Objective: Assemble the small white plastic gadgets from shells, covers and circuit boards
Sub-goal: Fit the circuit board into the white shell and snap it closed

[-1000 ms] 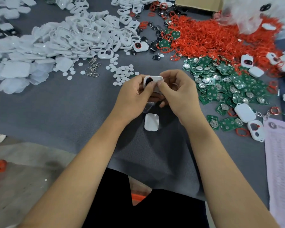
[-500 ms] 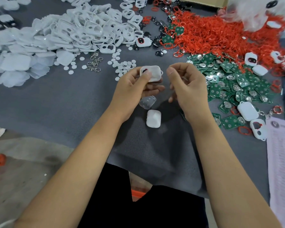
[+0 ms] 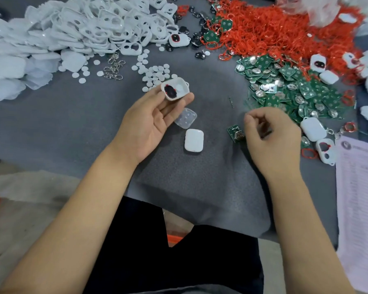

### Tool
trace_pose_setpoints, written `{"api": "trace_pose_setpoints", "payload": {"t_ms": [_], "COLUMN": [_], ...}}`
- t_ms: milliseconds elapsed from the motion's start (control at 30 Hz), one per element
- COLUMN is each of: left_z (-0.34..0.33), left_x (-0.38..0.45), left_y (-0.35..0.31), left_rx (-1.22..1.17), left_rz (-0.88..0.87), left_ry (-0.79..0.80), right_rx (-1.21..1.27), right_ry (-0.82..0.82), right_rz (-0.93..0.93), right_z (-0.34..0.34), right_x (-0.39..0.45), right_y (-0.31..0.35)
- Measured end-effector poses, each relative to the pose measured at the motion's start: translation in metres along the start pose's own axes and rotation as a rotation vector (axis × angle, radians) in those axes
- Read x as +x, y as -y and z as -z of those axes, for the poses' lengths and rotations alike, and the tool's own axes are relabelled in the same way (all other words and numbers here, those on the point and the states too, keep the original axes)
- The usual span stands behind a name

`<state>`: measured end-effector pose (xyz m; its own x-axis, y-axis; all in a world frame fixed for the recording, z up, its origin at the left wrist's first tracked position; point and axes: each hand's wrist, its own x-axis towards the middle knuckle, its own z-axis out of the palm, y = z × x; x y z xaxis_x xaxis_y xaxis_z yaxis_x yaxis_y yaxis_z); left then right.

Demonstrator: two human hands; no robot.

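My left hand (image 3: 151, 122) lies palm up and holds a white shell (image 3: 175, 89) at its fingertips; the shell's open side shows a black button with a red rim. A clear cover (image 3: 186, 118) and a closed white cover (image 3: 193, 140) lie on the grey mat just right of that hand. My right hand (image 3: 270, 134) has curled fingers and pinches a green circuit board (image 3: 235, 132) at the near edge of the board pile (image 3: 295, 88).
A heap of white shells and covers (image 3: 72, 28) fills the back left, with white discs (image 3: 155, 75) and metal clasps (image 3: 113, 68) in front. Red rings (image 3: 274, 28) pile at the back right. Finished gadgets (image 3: 312, 128) and a printed sheet (image 3: 359, 198) lie right.
My hands have parted. The left one turned palm up with the shell; the right one moved right and down to the board pile and took a circuit board.
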<state>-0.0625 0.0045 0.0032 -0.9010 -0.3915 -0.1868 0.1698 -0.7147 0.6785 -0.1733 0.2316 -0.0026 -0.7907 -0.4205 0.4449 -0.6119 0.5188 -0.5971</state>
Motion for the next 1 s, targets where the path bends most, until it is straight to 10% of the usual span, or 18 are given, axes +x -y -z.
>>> {"api": "trace_pose_setpoints", "payload": {"t_ms": [1000], "left_z": [-0.003], "left_x": [-0.004], "left_y": [-0.005], "left_rx": [0.003], "left_rz": [0.072], "left_ry": [-0.063], "right_rx": [-0.111], "right_ry": [0.316], "right_rz": [0.266], "right_z": [-0.036], "right_x": [0.033], "right_y": [0.043]}}
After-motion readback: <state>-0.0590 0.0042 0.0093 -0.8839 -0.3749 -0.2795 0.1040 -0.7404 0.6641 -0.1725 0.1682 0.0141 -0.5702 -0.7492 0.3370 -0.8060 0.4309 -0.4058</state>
